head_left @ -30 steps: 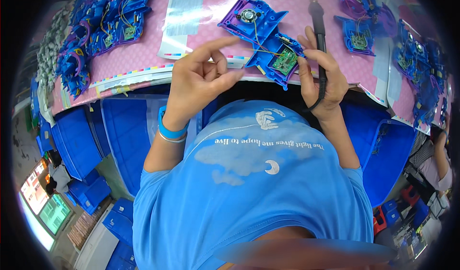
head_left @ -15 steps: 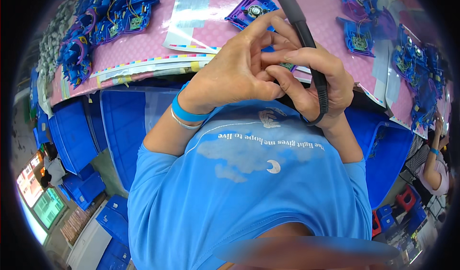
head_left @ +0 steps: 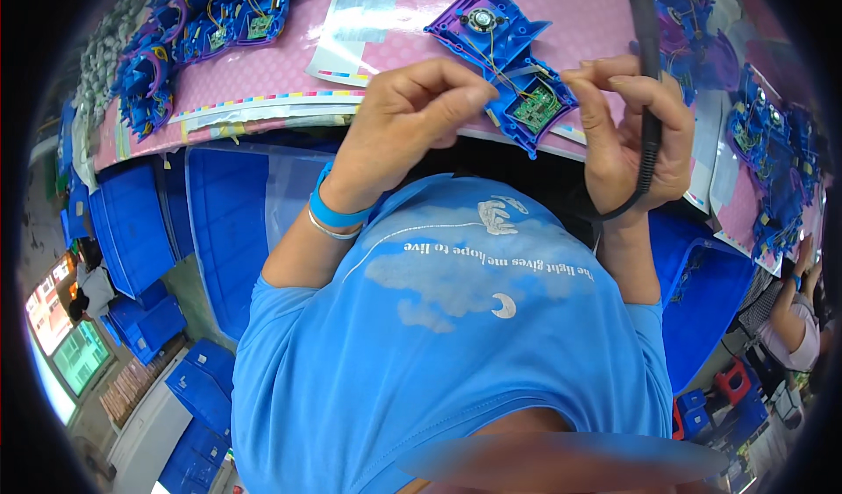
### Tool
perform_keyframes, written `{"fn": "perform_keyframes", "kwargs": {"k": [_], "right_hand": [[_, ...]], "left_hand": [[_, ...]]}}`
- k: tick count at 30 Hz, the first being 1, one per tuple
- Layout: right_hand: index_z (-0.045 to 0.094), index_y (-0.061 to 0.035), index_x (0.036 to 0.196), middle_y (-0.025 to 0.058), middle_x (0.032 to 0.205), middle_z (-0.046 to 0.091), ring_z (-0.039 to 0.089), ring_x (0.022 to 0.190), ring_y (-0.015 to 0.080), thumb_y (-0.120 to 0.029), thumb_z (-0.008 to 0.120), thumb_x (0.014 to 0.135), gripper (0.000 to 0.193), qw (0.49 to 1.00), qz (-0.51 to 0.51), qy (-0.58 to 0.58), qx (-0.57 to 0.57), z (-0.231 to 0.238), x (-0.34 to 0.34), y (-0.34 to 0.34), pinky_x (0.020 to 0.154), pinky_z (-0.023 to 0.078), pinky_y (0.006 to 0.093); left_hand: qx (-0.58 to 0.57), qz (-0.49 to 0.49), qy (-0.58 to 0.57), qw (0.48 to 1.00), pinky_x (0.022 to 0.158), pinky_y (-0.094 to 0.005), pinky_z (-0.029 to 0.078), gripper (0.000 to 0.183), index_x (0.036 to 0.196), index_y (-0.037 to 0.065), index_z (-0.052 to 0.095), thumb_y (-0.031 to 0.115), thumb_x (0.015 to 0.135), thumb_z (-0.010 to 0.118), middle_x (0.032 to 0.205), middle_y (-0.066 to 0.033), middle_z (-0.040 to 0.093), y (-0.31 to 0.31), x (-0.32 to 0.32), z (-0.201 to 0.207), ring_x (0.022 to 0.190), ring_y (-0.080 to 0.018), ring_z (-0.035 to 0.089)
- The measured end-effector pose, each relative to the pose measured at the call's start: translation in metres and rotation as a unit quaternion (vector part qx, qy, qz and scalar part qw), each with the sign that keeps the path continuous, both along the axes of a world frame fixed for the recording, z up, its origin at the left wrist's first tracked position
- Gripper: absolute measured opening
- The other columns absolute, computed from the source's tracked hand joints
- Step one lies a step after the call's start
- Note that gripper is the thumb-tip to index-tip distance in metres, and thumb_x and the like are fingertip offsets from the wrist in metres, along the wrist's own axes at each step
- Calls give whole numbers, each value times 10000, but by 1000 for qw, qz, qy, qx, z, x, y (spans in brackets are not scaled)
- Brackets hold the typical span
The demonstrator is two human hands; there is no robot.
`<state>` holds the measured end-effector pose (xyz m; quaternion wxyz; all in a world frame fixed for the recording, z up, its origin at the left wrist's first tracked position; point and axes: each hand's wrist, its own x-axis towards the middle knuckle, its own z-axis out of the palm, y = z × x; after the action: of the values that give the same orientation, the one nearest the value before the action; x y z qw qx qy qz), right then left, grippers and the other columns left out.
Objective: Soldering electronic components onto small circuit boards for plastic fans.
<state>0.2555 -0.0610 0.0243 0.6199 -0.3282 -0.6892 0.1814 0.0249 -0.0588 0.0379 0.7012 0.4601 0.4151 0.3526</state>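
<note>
Blue plastic housing (head_left: 504,51) lies open on the pink worktop (head_left: 289,73), just beyond my fingertips, circuit board and wires exposed; I judge wiring unfinished. Left hand (head_left: 408,121) pinches a thin wire; right hand (head_left: 636,130) grips the soldering iron (head_left: 647,64). More blue housings (head_left: 210,20) far left; blue crates (head_left: 132,231) below.

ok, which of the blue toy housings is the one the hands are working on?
The open blue-and-purple housing at the near table edge, between the left hand and right hand. Its speaker and green board show; the others lie in piles at the sides.
</note>
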Motion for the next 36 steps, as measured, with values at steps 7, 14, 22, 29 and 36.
{"fn": "perform_keyframes", "kwargs": {"k": [7, 14, 22, 29, 36], "right_hand": [[661, 77, 1053, 163, 733, 662, 608, 675, 198, -40, 572, 930, 191, 996, -58, -72, 8, 12, 13, -18, 628, 465, 301], [690, 84, 987, 144, 684, 666, 624, 552, 223, 50, 634, 775, 222, 996, 36, -29, -74, 11, 24, -38, 517, 470, 304], [700, 53, 991, 116, 673, 633, 591, 556, 185, -189, 637, 903, 265, 992, 24, -82, -95, 12, 25, -41, 549, 447, 289], [709, 52, 949, 128, 693, 662, 612, 556, 210, -114, 649, 832, 211, 991, 34, -74, -105, 12, 23, -38, 531, 463, 308], [719, 50, 932, 147, 721, 689, 631, 561, 236, -54, 668, 773, 197, 991, 56, -60, -104, 11, 23, -33, 528, 478, 317]], "left_hand": [[309, 206, 195, 908, 508, -222, 450, 86, 938, 11, 736, 87, 908, 759, 749, -11, 678, 8, -2, -18, 623, -47, 584], [466, 200, 329, 796, 495, -263, 460, 65, 869, 33, 707, -13, 834, 738, 742, -64, 674, 13, 3, -24, 556, -129, 601], [479, 188, 355, 780, 507, -280, 484, 73, 878, 35, 717, 2, 824, 754, 761, -68, 678, 15, 3, -28, 578, -165, 631], [478, 181, 360, 781, 533, -289, 515, 67, 883, 32, 720, 18, 831, 760, 774, -72, 684, 15, 3, -29, 604, -195, 659], [489, 177, 355, 777, 541, -290, 523, 78, 901, 28, 717, 23, 836, 760, 792, -74, 686, 16, 3, -30, 618, -198, 668]]}}
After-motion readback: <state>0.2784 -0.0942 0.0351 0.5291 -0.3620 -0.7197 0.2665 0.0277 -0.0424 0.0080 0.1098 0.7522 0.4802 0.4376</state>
